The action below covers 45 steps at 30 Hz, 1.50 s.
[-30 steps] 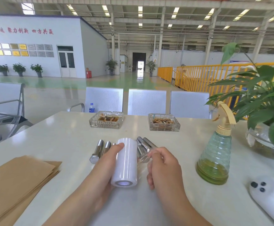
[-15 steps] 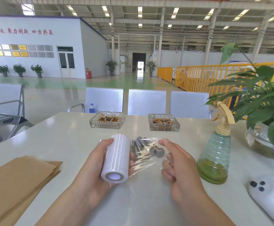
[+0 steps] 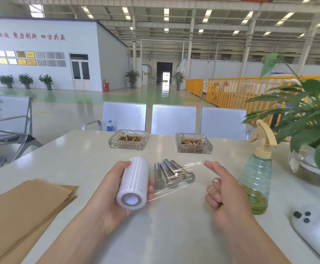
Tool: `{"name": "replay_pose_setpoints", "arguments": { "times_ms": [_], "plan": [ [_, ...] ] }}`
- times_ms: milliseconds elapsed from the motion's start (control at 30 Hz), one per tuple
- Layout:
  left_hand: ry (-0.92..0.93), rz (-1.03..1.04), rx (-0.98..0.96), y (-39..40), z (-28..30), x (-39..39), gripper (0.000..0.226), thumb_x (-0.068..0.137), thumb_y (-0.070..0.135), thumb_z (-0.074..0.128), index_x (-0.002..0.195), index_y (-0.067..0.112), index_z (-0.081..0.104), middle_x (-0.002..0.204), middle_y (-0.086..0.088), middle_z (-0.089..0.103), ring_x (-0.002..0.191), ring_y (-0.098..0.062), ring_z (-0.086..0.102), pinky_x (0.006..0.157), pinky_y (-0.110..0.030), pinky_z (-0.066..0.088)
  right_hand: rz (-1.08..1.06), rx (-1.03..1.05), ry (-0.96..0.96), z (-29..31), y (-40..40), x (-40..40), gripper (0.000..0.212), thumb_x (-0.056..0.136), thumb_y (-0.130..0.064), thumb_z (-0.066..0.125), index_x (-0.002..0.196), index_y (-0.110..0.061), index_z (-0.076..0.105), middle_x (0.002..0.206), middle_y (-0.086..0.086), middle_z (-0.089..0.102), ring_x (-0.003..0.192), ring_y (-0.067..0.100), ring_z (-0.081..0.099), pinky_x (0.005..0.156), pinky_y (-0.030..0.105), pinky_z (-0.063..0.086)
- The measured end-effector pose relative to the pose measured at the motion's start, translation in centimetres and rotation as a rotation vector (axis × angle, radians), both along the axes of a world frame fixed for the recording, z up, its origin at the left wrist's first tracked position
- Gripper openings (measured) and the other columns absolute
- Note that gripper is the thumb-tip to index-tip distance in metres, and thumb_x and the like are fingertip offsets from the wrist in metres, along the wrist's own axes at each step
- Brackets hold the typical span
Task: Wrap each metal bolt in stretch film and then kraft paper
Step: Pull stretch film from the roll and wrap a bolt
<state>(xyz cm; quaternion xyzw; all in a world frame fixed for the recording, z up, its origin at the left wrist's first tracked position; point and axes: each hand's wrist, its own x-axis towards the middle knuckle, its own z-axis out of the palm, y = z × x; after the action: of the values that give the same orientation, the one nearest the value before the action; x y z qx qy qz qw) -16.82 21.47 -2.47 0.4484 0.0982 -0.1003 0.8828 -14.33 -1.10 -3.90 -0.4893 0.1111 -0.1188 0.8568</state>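
Note:
My left hand (image 3: 107, 195) grips a white roll of stretch film (image 3: 134, 181) above the table's middle. A clear sheet of film (image 3: 182, 180) runs from the roll to my right hand (image 3: 224, 195), which pinches its free end between thumb and fingers. Several grey metal bolts (image 3: 171, 173) lie side by side on the white table (image 3: 79, 161), behind and under the stretched film. A stack of kraft paper sheets (image 3: 21, 210) lies at the front left.
Two glass ashtrays (image 3: 128, 140) (image 3: 193, 143) stand behind the bolts. A green spray bottle (image 3: 258, 172) is close to my right hand, a potted plant (image 3: 308, 130) farther right. A white plush object (image 3: 315, 225) lies at the front right. Metal chairs (image 3: 173, 119) line the far edge.
My hands have moved apart, right hand going right and left hand left with the roll. A longer sheet of film is drawn out over the bolts.

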Motion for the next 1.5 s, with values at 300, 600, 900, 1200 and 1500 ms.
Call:
{"name": "replay_pose_setpoints", "arguments": {
  "times_ms": [300,600,900,1200,1500],
  "plan": [
    [-0.040,0.043,0.112,1.2,-0.3,0.6,0.041,0.090,0.035,0.055,0.105,-0.001,0.068,0.089,-0.019,0.062,0.067,-0.031,0.061,0.061,-0.037,0.059,-0.085,-0.083,0.025,-0.4,-0.2,0.3,0.018,0.100,-0.025,0.064,0.101,-0.015,0.079,0.050,-0.008,0.021,0.038,0.010,0.016,0.037,0.018,0.013],
    [-0.040,-0.081,0.366,3.0,-0.3,-1.1,0.039,0.065,0.039,0.089,0.088,0.008,0.083,0.085,-0.014,0.073,0.067,-0.025,0.069,0.064,-0.035,0.061,-0.189,-0.830,-0.075,-0.5,-2.2,-1.2,0.032,0.099,-0.032,0.063,0.070,-0.031,0.077,0.053,-0.004,0.061,0.053,0.006,0.054,0.055,0.028,0.039],
    [-0.023,0.196,1.007,3.4,-2.2,-2.5,0.022,0.095,0.049,0.058,0.098,0.028,0.065,0.100,0.000,0.067,0.080,-0.020,0.068,0.069,-0.031,0.045,-0.284,-1.644,0.119,-1.9,-2.7,-5.2,0.031,0.104,-0.040,0.045,0.082,-0.025,0.061,0.073,-0.012,0.059,0.070,0.015,0.052,0.053,0.027,0.035],
    [-0.067,0.143,1.352,1.6,-1.5,-3.6,0.019,0.096,0.048,0.046,0.106,0.034,0.052,0.089,0.007,0.057,0.073,-0.014,0.063,0.057,-0.024,0.037,-0.261,-1.540,0.094,-1.5,-1.9,-6.9,0.032,0.106,-0.031,0.046,0.079,-0.018,0.057,0.074,-0.001,0.057,0.077,0.026,0.056,0.063,0.034,0.046],
    [-0.095,0.096,1.675,1.4,-1.5,-4.5,0.045,0.103,0.033,0.031,0.147,0.032,0.036,0.096,-0.009,0.061,0.089,-0.033,0.068,0.081,-0.033,0.047,-0.204,-1.698,0.175,-2.4,-3.0,-8.1,0.028,0.103,-0.034,0.043,0.084,-0.024,0.061,0.073,-0.008,0.051,0.073,0.025,0.050,0.062,0.033,0.036]
  ]
}}
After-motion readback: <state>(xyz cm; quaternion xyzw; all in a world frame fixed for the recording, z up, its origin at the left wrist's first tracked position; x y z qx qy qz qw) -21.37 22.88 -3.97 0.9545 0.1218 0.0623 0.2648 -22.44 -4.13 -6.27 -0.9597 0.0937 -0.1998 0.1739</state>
